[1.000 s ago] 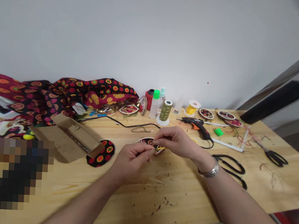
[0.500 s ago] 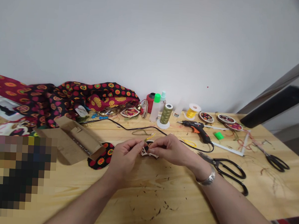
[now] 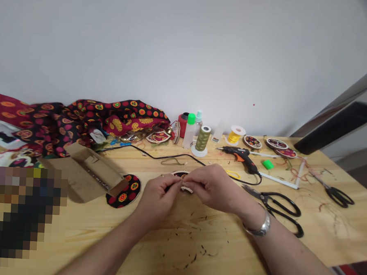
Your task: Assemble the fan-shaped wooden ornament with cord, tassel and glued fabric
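Observation:
My left hand and my right hand meet at their fingertips in the middle of the table. Both are closed in a pinch, and whatever lies between the fingers is too small to make out. Just behind the fingertips sits a small ornament with a pale edge and dark patterned cloth, largely covered by my hands. A round black patterned cloth piece lies to the left of my left hand. Black-handled scissors rest beside my right wrist.
An open cardboard box stands at left, before heaped patterned fabric. Further back are a green thread spool, a green-capped bottle and a yellow thread spool. A corded glue gun lies right of centre; smaller scissors lie far right.
My hands have come together, fingertips now touching where there was a gap over the ornament. The yellow strand by my left fingers no longer shows. More of the ornament is covered.

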Action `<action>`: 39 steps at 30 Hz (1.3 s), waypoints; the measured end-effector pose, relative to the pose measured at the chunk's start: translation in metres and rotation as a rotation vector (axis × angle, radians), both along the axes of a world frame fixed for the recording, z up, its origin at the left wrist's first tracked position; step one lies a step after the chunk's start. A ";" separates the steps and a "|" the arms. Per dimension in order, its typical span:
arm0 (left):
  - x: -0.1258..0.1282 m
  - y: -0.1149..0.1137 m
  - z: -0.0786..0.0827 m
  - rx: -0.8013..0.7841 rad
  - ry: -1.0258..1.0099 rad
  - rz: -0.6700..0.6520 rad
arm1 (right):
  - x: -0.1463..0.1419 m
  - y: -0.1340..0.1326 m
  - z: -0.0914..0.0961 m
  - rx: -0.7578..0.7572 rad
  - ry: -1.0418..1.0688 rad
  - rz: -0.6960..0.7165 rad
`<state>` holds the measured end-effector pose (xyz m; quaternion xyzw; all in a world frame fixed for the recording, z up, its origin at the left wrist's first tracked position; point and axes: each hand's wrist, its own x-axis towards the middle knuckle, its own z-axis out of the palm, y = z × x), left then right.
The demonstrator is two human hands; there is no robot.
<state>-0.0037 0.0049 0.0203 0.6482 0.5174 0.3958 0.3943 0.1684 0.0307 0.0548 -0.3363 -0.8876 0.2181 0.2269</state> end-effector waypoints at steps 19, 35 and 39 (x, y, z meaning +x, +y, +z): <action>-0.005 0.001 -0.003 -0.223 -0.458 0.046 | 0.005 0.021 -0.018 -0.615 0.254 0.016; -0.003 -0.003 -0.001 -0.014 -0.140 0.184 | 0.003 0.006 0.002 -0.366 0.113 0.099; -0.003 -0.002 -0.006 0.067 -0.026 0.106 | 0.002 0.001 0.005 -0.199 0.026 0.076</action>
